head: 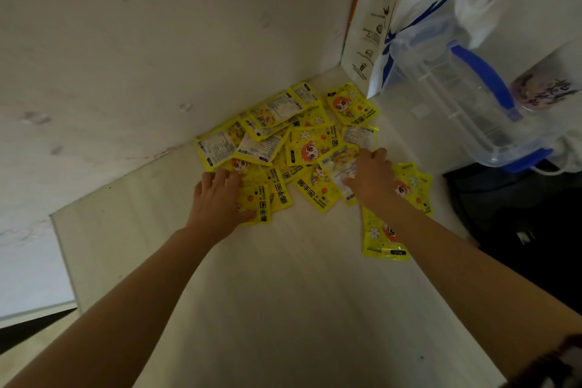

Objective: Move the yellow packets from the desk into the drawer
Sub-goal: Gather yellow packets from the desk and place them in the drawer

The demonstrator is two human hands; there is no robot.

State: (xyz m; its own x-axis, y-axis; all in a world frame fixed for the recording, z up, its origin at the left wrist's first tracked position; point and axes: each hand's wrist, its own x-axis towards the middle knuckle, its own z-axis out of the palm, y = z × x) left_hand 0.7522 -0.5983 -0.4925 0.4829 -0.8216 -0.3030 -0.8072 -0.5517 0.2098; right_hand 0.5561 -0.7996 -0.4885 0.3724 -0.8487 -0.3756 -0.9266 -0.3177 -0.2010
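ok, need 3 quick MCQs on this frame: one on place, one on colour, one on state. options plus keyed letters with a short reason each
1. Where does the pile of yellow packets lie?
A. In an open drawer
B. On the desk, in the corner by the wall
C. Inside the clear jug

2. What colour is the handle of the clear jug?
A. Blue
B. Red
C. Green

3. What are the hands doing?
A. Both lifted clear of the packets
B. Only one hand is in view
C. Left hand and right hand both rest on packets at the near edge of the pile

Answers:
1 B: the packets spread over the desk where it meets the wall; no drawer shows.
2 A: the handle and base trim are blue.
3 C: each hand lies on packets, fingers towards the pile.
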